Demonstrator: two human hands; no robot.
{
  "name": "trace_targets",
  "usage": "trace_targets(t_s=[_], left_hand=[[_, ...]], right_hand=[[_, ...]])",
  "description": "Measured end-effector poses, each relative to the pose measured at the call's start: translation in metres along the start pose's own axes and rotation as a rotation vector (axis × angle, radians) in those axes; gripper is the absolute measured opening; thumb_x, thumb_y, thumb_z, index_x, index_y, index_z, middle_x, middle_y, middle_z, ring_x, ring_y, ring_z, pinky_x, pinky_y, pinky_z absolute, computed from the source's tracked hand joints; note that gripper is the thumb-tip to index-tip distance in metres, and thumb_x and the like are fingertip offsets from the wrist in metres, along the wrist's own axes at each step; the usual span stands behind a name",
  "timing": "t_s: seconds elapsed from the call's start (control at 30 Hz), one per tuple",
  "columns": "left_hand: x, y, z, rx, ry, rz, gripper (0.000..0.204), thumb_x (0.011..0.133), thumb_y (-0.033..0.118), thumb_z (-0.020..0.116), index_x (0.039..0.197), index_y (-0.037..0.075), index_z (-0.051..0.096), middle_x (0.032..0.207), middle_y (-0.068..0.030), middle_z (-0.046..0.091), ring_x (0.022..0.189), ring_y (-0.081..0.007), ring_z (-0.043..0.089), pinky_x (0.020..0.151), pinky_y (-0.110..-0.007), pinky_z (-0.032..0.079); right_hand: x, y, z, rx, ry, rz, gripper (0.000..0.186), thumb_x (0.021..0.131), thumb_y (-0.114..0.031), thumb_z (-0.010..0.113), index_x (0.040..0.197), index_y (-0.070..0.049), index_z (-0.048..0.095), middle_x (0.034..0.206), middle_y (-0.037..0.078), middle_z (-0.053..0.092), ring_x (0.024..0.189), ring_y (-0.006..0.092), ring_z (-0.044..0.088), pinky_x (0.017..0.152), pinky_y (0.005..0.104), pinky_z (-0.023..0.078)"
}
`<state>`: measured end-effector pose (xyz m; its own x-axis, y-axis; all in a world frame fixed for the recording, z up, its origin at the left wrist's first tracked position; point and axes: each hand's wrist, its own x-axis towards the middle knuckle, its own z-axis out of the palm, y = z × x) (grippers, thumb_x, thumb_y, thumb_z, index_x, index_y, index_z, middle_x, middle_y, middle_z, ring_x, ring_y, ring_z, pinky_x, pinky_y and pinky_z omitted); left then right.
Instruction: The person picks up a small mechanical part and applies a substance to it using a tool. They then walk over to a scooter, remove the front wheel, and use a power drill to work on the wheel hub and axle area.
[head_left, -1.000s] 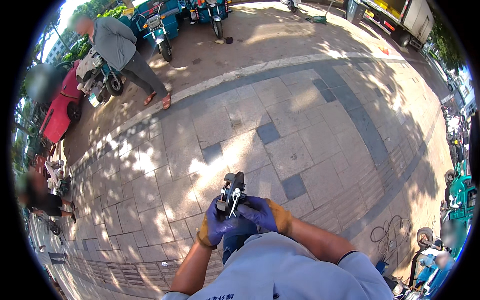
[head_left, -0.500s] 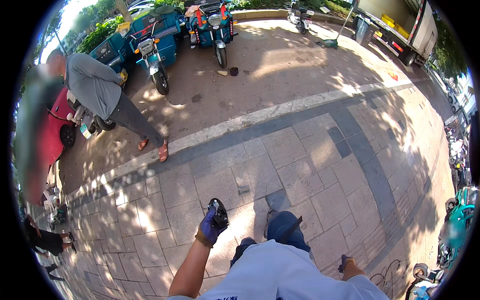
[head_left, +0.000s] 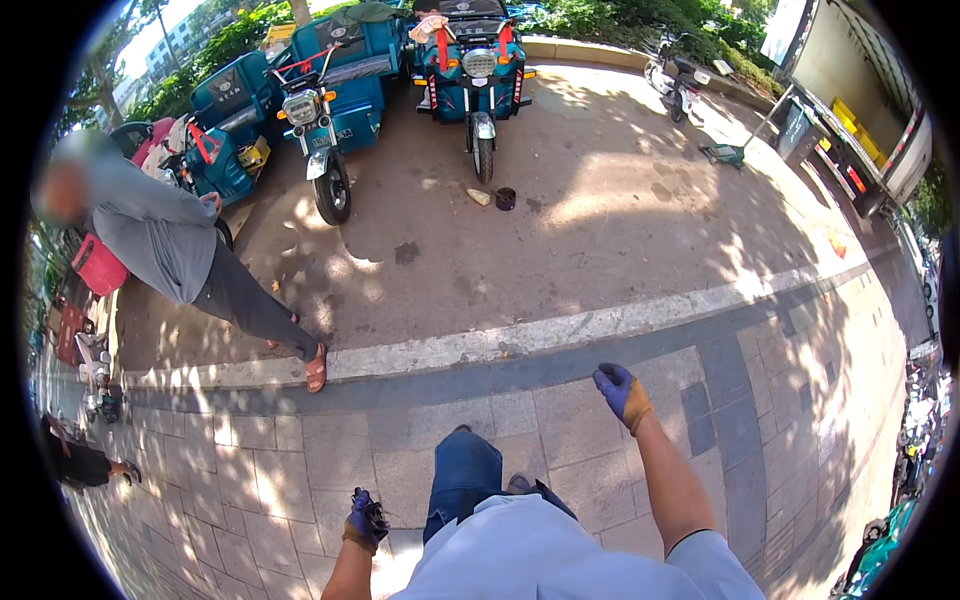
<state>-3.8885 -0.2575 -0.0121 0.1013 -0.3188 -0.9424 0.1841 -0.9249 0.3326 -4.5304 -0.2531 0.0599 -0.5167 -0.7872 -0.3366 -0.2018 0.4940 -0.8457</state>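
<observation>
Your left hand (head_left: 362,527), in a purple and tan glove, is low in the frame, left of centre, its fingers curled around a dark part (head_left: 374,512) that is too small and covered to make out fully. Your right hand (head_left: 621,390), gloved alike, is right of centre above the pavement (head_left: 575,430), fingers bent inward; whether they press together, you cannot tell. At the left of the frame stands a person in a grey top (head_left: 160,240); a teal three-wheeler (head_left: 480,85) is parked at top centre.
</observation>
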Motion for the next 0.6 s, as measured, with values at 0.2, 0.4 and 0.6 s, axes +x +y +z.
trace_targets(t_s=[0.2, 0.4, 0.6], left_hand=[[0.105, 0.143, 0.142, -0.121, -0.148, 0.012, 0.049, 0.08, 0.071, 0.074, 0.084, 0.022, 0.065, 0.072, 0.0036, 0.059, 0.061, -0.0181, 0.056, 0.06, -0.039, 0.047], [0.171, 0.372, 0.336, 0.021, -0.085, 0.231, 0.033, 0.092, 0.052, 0.07, 0.096, 0.019, 0.067, 0.069, 0.0053, 0.055, 0.058, -0.0108, 0.053, 0.053, -0.028, 0.043], [0.21, 0.604, 0.483, 0.014, -0.139, 0.591, 0.025, 0.094, 0.033, 0.072, 0.102, 0.01, 0.069, 0.078, 0.0046, 0.056, 0.064, -0.0072, 0.051, 0.061, -0.024, 0.045]], right_hand=[[0.232, -0.104, 0.02, 0.012, 0.021, -0.116, 0.059, 0.096, -0.036, 0.074, 0.136, 0.004, 0.059, 0.12, 0.017, 0.072, 0.108, 0.021, 0.069, 0.092, 0.0334, 0.054], [0.376, -0.042, 0.026, -0.246, 0.068, 0.181, 0.058, 0.091, -0.043, 0.076, 0.123, 0.006, 0.067, 0.112, 0.02, 0.074, 0.101, 0.026, 0.07, 0.092, 0.0358, 0.054], [0.587, -0.13, 0.06, -0.43, 0.056, 0.324, 0.057, 0.089, -0.047, 0.076, 0.109, 0.005, 0.071, 0.098, 0.018, 0.077, 0.092, 0.0263, 0.071, 0.086, 0.0378, 0.054]])
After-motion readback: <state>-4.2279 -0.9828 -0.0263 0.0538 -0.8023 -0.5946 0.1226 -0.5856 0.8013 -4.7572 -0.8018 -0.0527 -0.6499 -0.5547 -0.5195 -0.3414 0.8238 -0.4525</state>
